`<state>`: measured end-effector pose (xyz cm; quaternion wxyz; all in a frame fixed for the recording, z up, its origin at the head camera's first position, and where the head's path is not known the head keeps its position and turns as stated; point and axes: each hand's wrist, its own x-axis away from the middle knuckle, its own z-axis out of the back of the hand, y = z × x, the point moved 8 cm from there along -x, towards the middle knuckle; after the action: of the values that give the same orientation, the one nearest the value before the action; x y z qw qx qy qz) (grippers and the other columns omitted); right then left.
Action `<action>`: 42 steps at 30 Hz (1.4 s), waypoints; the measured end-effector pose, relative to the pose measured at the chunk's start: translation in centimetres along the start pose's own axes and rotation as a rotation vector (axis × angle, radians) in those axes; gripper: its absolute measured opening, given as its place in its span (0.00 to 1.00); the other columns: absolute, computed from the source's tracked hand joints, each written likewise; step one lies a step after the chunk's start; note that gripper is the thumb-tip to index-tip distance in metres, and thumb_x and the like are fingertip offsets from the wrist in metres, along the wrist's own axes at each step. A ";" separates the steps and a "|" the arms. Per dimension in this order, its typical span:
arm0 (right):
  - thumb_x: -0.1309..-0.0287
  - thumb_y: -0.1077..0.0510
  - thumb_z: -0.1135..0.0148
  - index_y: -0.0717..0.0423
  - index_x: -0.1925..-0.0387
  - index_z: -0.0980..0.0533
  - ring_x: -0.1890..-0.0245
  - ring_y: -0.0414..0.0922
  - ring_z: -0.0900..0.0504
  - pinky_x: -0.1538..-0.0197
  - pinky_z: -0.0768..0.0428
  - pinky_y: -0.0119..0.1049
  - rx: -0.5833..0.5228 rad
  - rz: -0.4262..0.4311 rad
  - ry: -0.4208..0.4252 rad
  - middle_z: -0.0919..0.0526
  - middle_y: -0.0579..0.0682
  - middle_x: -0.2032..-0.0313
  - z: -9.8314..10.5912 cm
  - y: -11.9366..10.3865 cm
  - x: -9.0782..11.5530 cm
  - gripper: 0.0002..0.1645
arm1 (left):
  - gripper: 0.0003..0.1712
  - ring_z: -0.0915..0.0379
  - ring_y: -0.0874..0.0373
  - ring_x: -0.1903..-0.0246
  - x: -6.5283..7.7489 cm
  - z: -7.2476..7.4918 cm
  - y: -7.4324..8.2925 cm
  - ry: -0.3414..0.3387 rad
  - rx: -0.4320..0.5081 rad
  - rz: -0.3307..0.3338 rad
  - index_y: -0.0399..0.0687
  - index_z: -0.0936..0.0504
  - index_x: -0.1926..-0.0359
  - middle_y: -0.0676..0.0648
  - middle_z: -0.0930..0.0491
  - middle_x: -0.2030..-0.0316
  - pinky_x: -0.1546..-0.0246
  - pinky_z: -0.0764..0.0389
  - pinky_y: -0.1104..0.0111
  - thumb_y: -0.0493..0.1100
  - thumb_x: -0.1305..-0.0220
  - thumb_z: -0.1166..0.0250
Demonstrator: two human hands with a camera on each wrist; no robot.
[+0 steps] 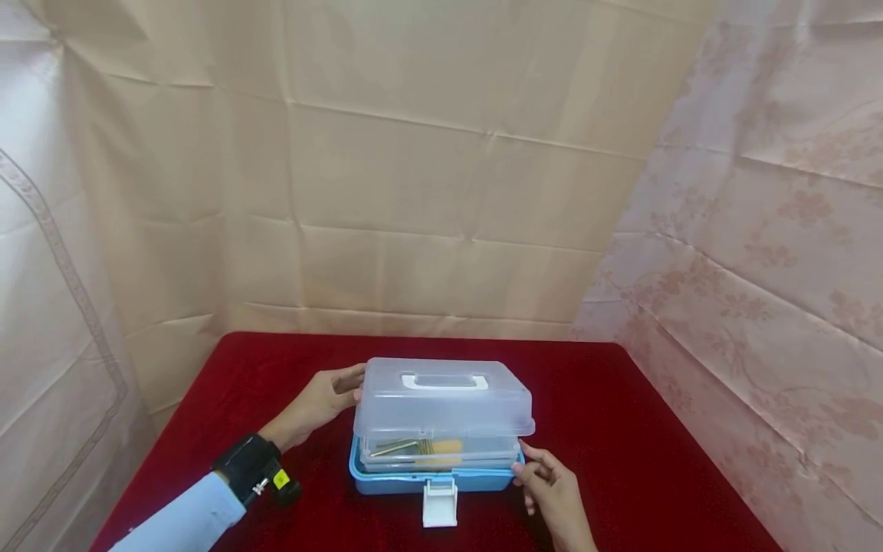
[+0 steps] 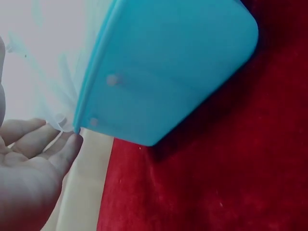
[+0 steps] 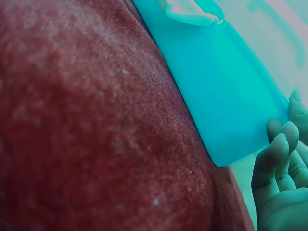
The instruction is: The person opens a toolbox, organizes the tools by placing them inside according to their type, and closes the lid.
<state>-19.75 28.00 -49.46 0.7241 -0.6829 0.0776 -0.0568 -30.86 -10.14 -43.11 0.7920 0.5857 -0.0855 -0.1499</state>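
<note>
A storage box with a blue base (image 1: 476, 481) sits on the red cloth, its translucent lid (image 1: 441, 402) partly raised. Between them shows a clear tray (image 1: 386, 462) holding thin metal pieces and yellow-orange items. A white latch (image 1: 440, 504) hangs down in front. My left hand (image 1: 324, 399) is at the lid's left side; in the left wrist view its nearly straight fingers (image 2: 36, 139) reach the hinge corner. At the base's front right corner, my right hand (image 1: 552, 487) pinches the rim, with thumb on top and curled fingers (image 3: 274, 154) against the side.
Red cloth (image 1: 276, 368) covers the table under the box. A beige curtain (image 1: 441, 176) hangs behind, and a floral curtain (image 1: 773, 253) borders the right side. The lid carries a white handle (image 1: 444, 382). A black camera strap (image 1: 248, 464) circles the left wrist.
</note>
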 end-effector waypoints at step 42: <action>0.42 0.54 0.35 0.54 0.42 0.28 0.83 0.45 0.26 0.79 0.22 0.38 -0.055 -0.038 -0.114 0.20 0.62 0.70 -0.2 -0.5 -0.3 0.27 | 0.51 0.28 0.48 0.44 3.7 -0.4 -0.5 -0.110 -0.175 -0.088 0.66 0.41 0.29 0.48 0.31 0.37 0.53 0.22 0.60 0.59 0.53 0.27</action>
<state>-20.03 27.86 -48.95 0.7073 -0.7059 0.0247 -0.0296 -27.36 -11.10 -43.85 0.8270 0.5082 -0.0897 -0.2232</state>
